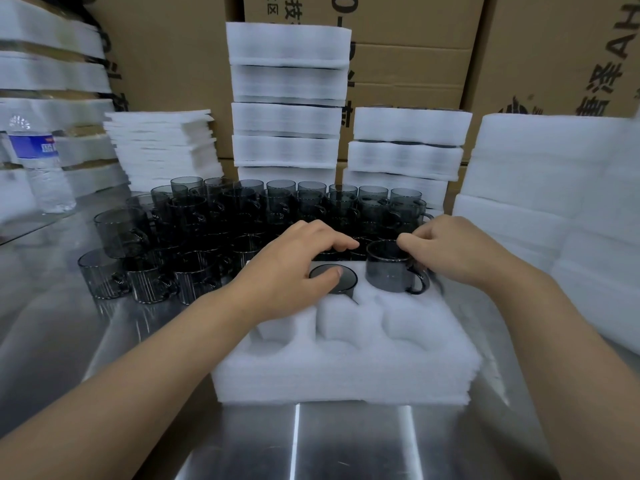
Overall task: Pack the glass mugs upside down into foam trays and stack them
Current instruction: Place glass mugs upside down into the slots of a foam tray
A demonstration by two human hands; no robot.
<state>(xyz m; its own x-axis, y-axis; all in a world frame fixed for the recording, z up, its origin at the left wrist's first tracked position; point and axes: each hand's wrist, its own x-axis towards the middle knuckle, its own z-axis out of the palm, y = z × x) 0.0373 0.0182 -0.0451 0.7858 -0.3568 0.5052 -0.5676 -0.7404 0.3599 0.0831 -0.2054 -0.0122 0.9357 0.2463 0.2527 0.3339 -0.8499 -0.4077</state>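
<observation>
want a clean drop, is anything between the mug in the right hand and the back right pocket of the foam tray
Nothing visible does. The right hand holds the mug at the back right pocket of the foam tray, its lower edge at the foam. The left hand rests on the neighbouring mug.

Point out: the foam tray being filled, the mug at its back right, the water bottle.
foam tray (346, 379), head view, front wall
mug (388, 273), head view, glass side wall
water bottle (34, 147), head view, blue label
</observation>
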